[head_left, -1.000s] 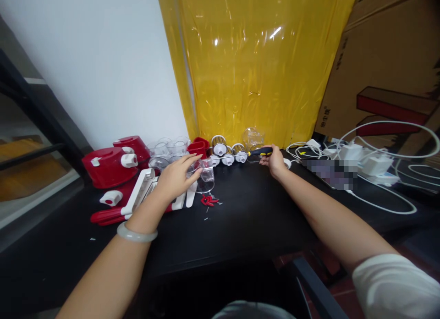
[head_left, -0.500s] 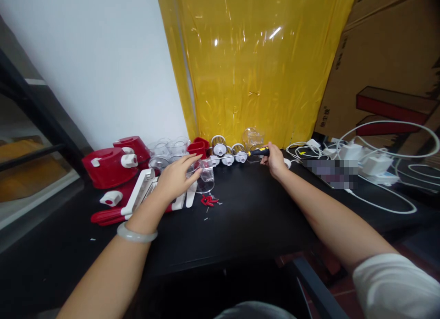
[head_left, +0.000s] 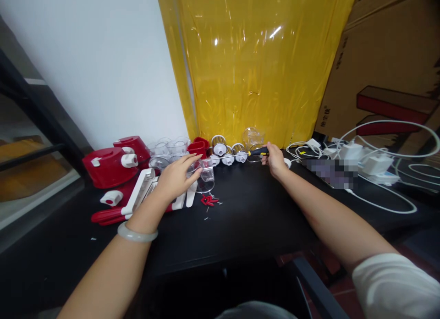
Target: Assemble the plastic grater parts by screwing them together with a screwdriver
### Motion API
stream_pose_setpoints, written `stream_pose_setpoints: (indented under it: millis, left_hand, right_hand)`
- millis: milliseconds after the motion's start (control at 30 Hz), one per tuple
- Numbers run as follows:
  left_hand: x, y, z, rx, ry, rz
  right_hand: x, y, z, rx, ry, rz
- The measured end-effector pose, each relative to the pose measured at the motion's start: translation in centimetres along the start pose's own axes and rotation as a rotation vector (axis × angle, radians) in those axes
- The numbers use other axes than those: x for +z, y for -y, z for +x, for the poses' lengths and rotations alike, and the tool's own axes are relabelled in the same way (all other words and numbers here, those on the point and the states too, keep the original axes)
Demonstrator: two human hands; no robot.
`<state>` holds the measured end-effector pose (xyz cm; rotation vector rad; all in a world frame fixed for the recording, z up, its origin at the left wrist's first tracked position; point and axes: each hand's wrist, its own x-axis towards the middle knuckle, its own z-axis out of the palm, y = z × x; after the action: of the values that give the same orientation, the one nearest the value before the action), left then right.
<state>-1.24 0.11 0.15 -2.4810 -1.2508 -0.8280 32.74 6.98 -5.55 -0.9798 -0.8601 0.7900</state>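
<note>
My left hand [head_left: 177,176] is closed on a clear plastic cup-like part [head_left: 206,173], its fingers lying across the top. A screwdriver [head_left: 258,151] with a black and yellow handle is gripped at the handle's end by my right hand [head_left: 275,160]. Its long thin shaft runs leftward, level, to the clear part beside my left fingertips. The exact spot where the tip meets the part is too small to make out. Small red clips [head_left: 208,200] and loose screws [head_left: 220,203] lie on the black table just below the part.
Red housings [head_left: 109,167] and white-and-red handled parts [head_left: 140,190] sit at the left. Behind stand clear cups [head_left: 178,145], red pieces [head_left: 197,148] and several metal grater drums [head_left: 219,145]. A phone [head_left: 325,172], white chargers [head_left: 376,164] and looping cables occupy the right.
The screwdriver's handle has turned a little in my right fingers, its yellow stripes shifting. My left hand and the clear part stay in place.
</note>
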Motion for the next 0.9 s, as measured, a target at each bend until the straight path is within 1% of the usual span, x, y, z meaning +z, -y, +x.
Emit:
stream_pose_setpoints:
  millis: [67,200,267,333,400,500,600,700,800,900]
  left_hand:
    - [-0.02,-0.02,0.0,-0.007,0.007,0.003]
    - [-0.02,-0.03,-0.01,-0.011,0.01,0.006]
    - [-0.01,-0.04,-0.01,-0.01,0.007,0.004]
    - [-0.01,-0.07,-0.01,-0.013,0.009,0.006]
    - [-0.03,-0.1,0.0,-0.02,0.014,0.01]
    - [-0.05,-0.13,0.03,-0.024,0.013,0.01]
    - [-0.06,-0.12,0.04,-0.013,0.013,0.011]
    - [-0.09,-0.11,0.05,-0.012,0.011,0.01]
    - [-0.14,-0.13,0.03,-0.008,0.01,0.005]
    - [-0.17,-0.16,0.02,-0.007,0.013,0.0]
  right_hand:
    - [-0.05,-0.08,0.05,0.006,-0.002,0.0]
    - [-0.19,0.23,-0.14,0.117,0.061,0.07]
    - [-0.21,0.43,-0.26,0.128,0.078,0.077]
    - [-0.18,0.54,-0.29,0.121,0.08,0.058]
    - [-0.12,0.51,-0.21,0.104,0.052,0.031]
    - [-0.04,0.21,0.05,0.037,0.004,-0.002]
    - [-0.02,-0.12,0.27,-0.024,0.003,-0.029]
    - [0.02,-0.15,0.27,0.036,-0.002,-0.033]
    - [0.09,0.16,0.04,0.116,0.017,0.04]
    - [0.09,0.46,-0.22,0.113,0.04,0.117]
